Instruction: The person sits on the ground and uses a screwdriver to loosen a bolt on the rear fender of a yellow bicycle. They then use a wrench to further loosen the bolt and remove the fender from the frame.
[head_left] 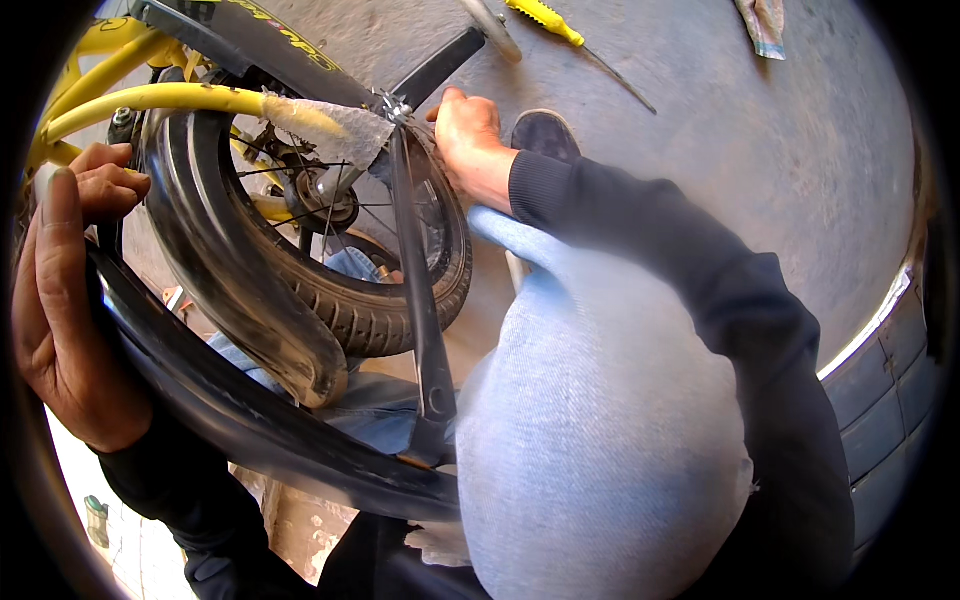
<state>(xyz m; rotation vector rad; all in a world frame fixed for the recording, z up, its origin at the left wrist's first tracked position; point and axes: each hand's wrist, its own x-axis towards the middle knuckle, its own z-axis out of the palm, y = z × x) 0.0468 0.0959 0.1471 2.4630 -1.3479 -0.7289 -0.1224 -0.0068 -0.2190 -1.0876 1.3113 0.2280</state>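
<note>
My left hand point(75, 300) is wrapped round the upper end of a long black curved mudguard point(270, 410) at the left. Its thumb points up and the other fingers bend over beside the yellow bicycle frame point(170, 97). My right hand point(470, 137) is closed at the far side of the small wheel, by the bolt point(396, 106); what its fingers hold is hidden. From that bolt a flat black stay point(415, 260) runs down to the long mudguard. A second black mudguard point(210, 260) curves beside the wheel's tyre point(375, 325). Clear wrapping point(330, 125) covers a frame tube's end.
A yellow-handled screwdriver point(550, 20) lies on the grey floor beyond the wheel. At the top right is a crumpled packet point(765, 25). My knee in light blue jeans point(600, 420) rises in front, with a dark shoe point(546, 133) beyond it. Dark tiles point(885, 400) edge the right side.
</note>
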